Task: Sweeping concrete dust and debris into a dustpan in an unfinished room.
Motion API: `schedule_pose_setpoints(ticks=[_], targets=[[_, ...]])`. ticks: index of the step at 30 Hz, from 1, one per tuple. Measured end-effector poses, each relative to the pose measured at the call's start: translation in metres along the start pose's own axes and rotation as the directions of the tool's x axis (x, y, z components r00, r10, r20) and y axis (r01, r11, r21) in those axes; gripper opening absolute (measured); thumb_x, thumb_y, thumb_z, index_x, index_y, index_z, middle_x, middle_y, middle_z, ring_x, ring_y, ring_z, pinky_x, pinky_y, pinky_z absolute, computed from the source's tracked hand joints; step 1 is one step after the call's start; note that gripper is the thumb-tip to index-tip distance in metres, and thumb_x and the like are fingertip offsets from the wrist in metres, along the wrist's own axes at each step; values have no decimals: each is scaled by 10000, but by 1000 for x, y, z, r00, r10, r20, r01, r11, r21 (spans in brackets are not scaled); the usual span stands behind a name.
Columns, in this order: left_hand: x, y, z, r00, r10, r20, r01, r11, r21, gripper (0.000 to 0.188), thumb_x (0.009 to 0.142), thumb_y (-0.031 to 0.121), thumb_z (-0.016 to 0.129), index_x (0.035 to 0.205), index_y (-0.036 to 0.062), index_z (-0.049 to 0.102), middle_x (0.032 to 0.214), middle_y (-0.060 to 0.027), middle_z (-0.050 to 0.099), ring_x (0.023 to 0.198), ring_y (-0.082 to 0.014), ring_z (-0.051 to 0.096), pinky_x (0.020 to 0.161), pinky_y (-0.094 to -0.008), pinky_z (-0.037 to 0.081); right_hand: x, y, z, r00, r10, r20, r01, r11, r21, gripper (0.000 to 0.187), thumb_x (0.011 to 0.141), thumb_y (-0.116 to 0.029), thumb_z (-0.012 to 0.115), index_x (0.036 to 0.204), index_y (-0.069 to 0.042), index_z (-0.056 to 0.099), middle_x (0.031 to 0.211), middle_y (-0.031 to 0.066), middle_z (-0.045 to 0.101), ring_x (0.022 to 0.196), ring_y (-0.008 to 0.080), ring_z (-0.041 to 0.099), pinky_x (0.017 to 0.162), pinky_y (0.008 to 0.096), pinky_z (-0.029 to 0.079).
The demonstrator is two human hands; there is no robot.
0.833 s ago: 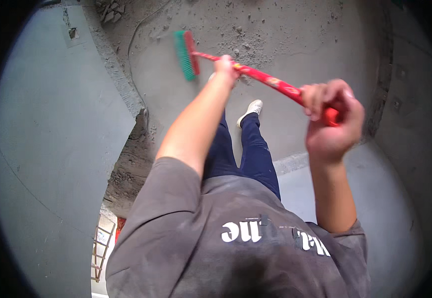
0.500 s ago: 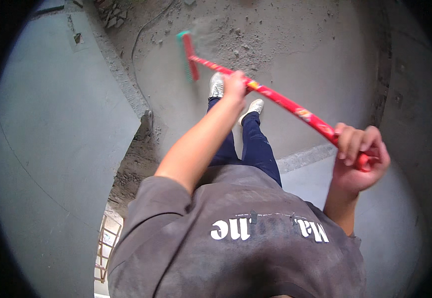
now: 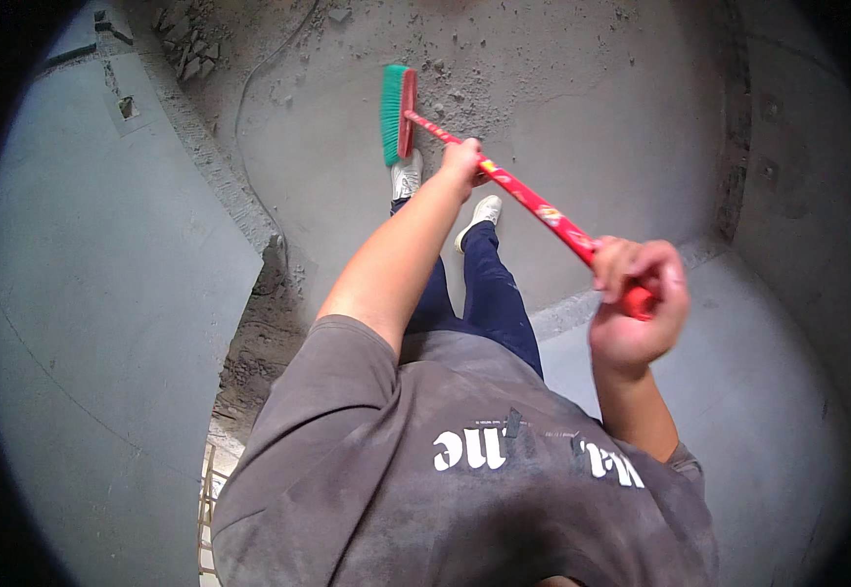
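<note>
Head view: nearest, the right hand (image 3: 645,333) curls round the end of a red broom handle (image 3: 543,209) marked with pale and yellow patches, while the left hand (image 3: 462,164), well apart, is wrapped round it farther along. The handle slants away to a red block (image 3: 408,96) with green bristles (image 3: 392,115), just beyond the left white shoe (image 3: 407,179), near loose grit (image 3: 457,96) on the grey floor (image 3: 621,147).

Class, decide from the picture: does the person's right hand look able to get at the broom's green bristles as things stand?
Probably not: the right hand is curled around the near end of the red handle, and the left hand grips it between there and the green bristles.
</note>
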State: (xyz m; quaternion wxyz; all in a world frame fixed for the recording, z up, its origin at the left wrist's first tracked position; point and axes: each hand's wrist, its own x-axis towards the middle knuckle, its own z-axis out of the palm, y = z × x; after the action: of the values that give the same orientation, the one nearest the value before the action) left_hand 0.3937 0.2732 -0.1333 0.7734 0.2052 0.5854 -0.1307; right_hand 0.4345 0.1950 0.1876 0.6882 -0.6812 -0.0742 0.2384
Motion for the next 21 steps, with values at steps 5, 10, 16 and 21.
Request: schedule_pose_setpoints(ticks=[5, 10, 16, 21], targets=[[-71, 5, 20, 985, 126, -117, -135, 989, -66, 156, 793, 129, 513, 876, 64, 397, 723, -68, 504, 588, -196, 565, 485, -352, 501, 10, -46, -38, 992, 62, -110, -54, 996, 78, 328, 900, -323, 219, 727, -104, 392, 466, 11, 356, 476, 150, 358, 725, 382, 404], [-44, 4, -123, 878, 280, -388, -378, 903, -202, 114, 772, 93, 508, 705, 99, 415, 636, -15, 464, 522, -158, 519, 457, -311, 478, 22, 21, 10, 954, 211, 214, -259, 937, 233, 332, 904, -316, 266, 714, -84, 408, 477, 20, 372, 467, 146, 355, 668, 361, 397], [19, 82, -262, 873, 303, -381, -466, 749, -472, 76, 785, 126, 495, 742, 121, 433, 622, -5, 457, 537, -160, 490, 489, -343, 457, 46, 85, 144, 876, 232, 424, -346, 914, 213, 330, 913, -278, 311, 776, -17, 459, 580, 70, 449, 533, 144, 415, 551, 272, 367], [44, 141, -133, 968, 174, -180, -180, 983, -21, 91, 801, 167, 486, 817, 78, 470, 700, -47, 523, 611, -186, 572, 542, -359, 530, 82, 76, 95, 995, 95, 24, -98, 975, 200, 330, 931, -270, 281, 769, -33, 444, 539, 44, 402, 517, 147, 406, 564, 290, 383]])
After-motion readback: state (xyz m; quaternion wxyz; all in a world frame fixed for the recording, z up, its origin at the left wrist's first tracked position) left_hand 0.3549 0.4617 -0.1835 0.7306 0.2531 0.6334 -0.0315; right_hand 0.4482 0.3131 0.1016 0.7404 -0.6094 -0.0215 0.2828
